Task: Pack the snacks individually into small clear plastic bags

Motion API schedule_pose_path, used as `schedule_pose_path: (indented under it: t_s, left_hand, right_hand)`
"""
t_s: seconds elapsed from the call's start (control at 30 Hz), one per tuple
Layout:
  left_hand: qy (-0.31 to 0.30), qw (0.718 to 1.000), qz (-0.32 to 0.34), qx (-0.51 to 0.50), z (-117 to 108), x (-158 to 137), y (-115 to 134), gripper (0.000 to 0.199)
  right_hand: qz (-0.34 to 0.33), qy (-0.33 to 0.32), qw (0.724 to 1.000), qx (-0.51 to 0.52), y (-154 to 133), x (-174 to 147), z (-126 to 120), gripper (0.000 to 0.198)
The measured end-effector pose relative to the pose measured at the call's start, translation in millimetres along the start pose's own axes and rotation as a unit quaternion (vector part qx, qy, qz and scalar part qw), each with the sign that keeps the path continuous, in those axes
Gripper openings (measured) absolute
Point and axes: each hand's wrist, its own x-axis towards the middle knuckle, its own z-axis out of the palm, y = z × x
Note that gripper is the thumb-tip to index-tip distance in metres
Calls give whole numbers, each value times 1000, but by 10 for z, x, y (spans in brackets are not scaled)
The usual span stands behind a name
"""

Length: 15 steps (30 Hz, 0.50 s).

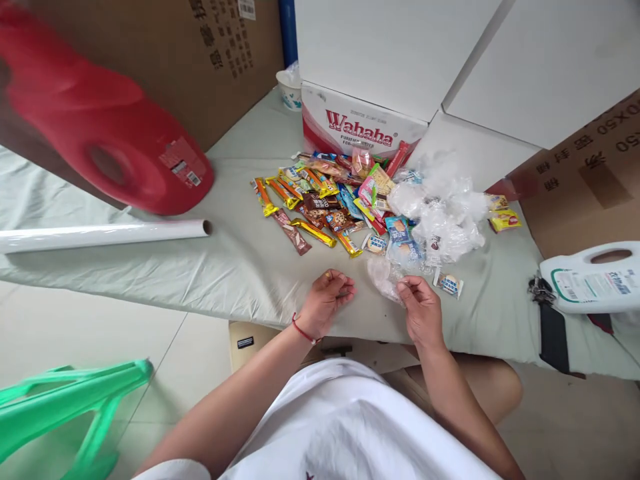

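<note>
A small piece of clear, crinkled plastic wrap [384, 279] is pinched between the thumb and fingers of my right hand [423, 310], just above the cloth-covered table. My left hand [327, 303], a red string on its wrist, hovers to the left with fingers loosely curled and apart; nothing shows in it. Beyond both hands spreads a pile of wrapped snacks, among them yellow-wrapped bars [316, 233], brown cookie packets [336, 219] and a blue biscuit packet [399, 230]. Crumpled clear plastic bags [447, 223] lie heaped at the pile's right. One small white-and-blue packet [449, 283] rests beside my right hand.
A Wahaha carton [363, 127] stands behind the pile, with a paper cup [290, 90] near it. At left are a large red jug [145, 153] and a white roll [105, 235]. A white detergent bottle [595, 277] lies right, above a black phone-like object [553, 337]. A green stool [80, 400] stands below.
</note>
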Motion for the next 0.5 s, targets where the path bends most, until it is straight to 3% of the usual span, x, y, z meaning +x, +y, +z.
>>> schedule_pose_path:
  t_s: [0.07,0.17,0.23,0.3,0.37,0.43,0.5]
  left_hand:
    - [-21,1000,3,6,57,-69,-36,56]
    - [-66,998,5,22,220,-129,-97,59]
    - [-63,998,18,18,298,-107,-136,56]
    - [-35,999,39,-3,315,-52,-160,51]
    - [-6,998,56,-29,281,0,-167,50]
    - [3,997,62,-51,234,29,-159,49]
    - [-5,995,57,-80,200,37,-139,47]
  right_hand:
    - [5,-4,1000,3,2,-7,-36,17]
    - [-51,-86,994,-54,-65,-59,10,10]
    - [-67,-118,988,-70,-102,-96,63,10]
    - [-31,-87,995,-36,-97,-108,88,13]
    - [36,-6,999,31,-54,-91,75,21]
    - [99,64,988,99,2,-68,37,31]
    - [141,85,976,140,50,-75,-3,39]
